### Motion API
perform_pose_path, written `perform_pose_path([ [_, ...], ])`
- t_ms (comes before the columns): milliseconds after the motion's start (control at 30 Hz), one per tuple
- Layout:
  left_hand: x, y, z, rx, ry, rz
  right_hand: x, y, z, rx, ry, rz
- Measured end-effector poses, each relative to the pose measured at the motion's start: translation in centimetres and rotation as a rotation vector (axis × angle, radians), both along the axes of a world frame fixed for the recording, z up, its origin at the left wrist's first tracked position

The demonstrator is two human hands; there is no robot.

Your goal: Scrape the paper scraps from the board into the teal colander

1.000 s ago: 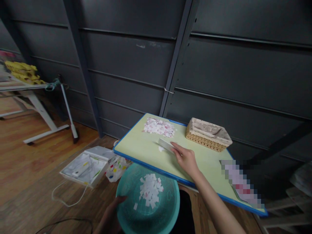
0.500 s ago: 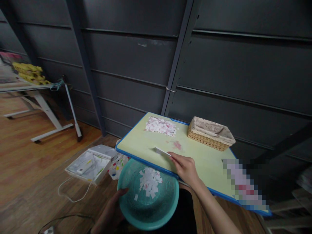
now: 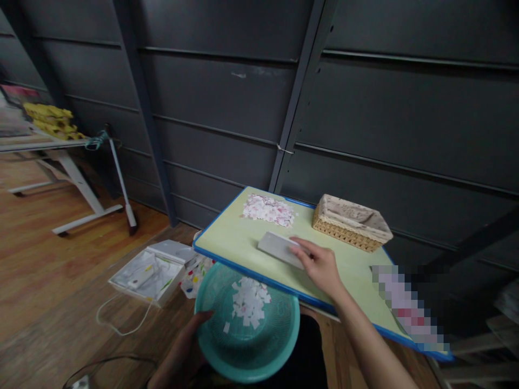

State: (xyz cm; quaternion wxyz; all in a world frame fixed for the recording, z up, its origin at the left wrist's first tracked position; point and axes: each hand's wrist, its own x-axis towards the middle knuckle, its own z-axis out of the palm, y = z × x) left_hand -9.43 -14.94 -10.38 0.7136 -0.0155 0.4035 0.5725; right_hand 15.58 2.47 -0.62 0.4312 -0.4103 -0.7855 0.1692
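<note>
My left hand (image 3: pixel 187 341) grips the left rim of a teal plastic colander (image 3: pixel 265 351), the thumb over its edge. Small white paper pieces (image 3: pixel 249 302), some with pink marks, are heaped inside it. Above the yellow tabletop (image 3: pixel 227 227), my right hand (image 3: pixel 320 263) is closed on the right part of a flat, grey-white rectangular board (image 3: pixel 278 246), its broad face showing. I cannot tell whether the board touches the tabletop. Beyond it, a spread of similar paper pieces (image 3: pixel 270 209) lies near the table's far left corner.
A cloth-lined wicker basket (image 3: pixel 352 229) stands at the table's back right, against a dark panelled wall (image 3: pixel 219 92). Part of the table's right end is pixelated. On the floor at left are an open white box (image 3: pixel 146 275) and a cable; a white-legged table (image 3: pixel 77 178) stands farther off.
The board has turned from nearly edge-on to showing its broad face, and now covers the pinkish patch seen on the tabletop. My right hand moved slightly right; the colander is almost still.
</note>
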Motion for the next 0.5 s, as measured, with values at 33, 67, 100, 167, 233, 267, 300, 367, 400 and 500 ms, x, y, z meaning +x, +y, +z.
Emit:
perform_pose_path([
  [33, 0.0, 0.0, -0.1, 0.003, 0.018, 0.001, 0.5, 1.9, 0.7, 0.013, -0.005, -0.061],
  [67, 0.0, 0.0, -0.2, 0.01, 0.026, -0.001, 0.9, 3.9, 1.4, 0.033, -0.006, -0.133],
  [100, 0.0, 0.0, -0.3, 0.009, 0.032, -0.009, 1.4, 5.8, 2.0, 0.045, -0.022, -0.19],
  [167, -0.1, 0.0, -0.4, -0.005, 0.037, -0.028, 2.0, 9.4, 2.7, 0.064, -0.044, -0.249],
  [233, -0.1, -0.1, -0.5, -0.004, 0.022, -0.031, 2.4, 11.8, 2.7, 0.069, -0.025, -0.269],
  [267, 0.0, -0.1, -0.5, 0.002, 0.008, -0.028, 2.4, 12.6, 2.4, 0.061, 0.011, -0.271],
  [300, 0.0, -0.2, -0.5, 0.006, -0.002, -0.024, 2.4, 13.0, 2.0, 0.042, 0.06, -0.271],
  [367, 0.0, -0.3, -0.6, 0.0, -0.006, -0.02, 2.3, 13.1, 1.0, -0.006, 0.142, -0.254],
  [400, 0.0, -0.4, -0.7, -0.007, -0.006, -0.024, 2.2, 13.0, 0.5, -0.031, 0.17, -0.233],
  [500, -0.4, -0.7, -1.7, -0.027, -0.034, -0.042, 2.2, 12.5, -0.4, -0.111, 0.192, -0.111],
])
